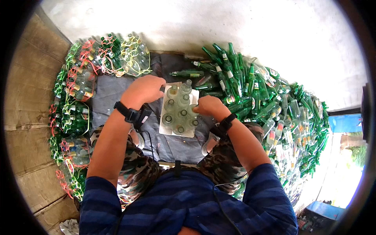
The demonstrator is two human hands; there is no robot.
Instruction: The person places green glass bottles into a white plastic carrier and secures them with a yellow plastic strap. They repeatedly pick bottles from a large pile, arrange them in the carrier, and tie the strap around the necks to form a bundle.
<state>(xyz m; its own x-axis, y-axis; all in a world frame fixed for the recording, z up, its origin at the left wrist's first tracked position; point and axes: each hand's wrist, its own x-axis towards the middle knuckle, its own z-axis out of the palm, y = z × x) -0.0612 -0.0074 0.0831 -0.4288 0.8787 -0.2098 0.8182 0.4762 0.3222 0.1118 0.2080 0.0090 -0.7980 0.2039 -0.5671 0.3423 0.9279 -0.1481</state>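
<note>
In front of me several clear glass bottles [180,129] stand upright and close together in a shallow white tray [162,131]. My right hand [211,106] is closed around the neck of a clear bottle [192,111] at the tray's right side. Beside the upper left corner of the tray is my left hand [144,90], its fingers curled and thumb and forefinger near the edge. Whether it grips anything is hidden by the fingers. Both wrists wear black straps. The tray rests on dark woven sheeting [176,149] between my feet.
A large heap of loose green bottles [255,97] and clear bottles [296,117] fills the right side. Bundles of bottles tied with coloured cord [135,55] line the back left, and more bundles [77,114] stand along the cardboard [29,117]. A white wall [205,23] rises behind.
</note>
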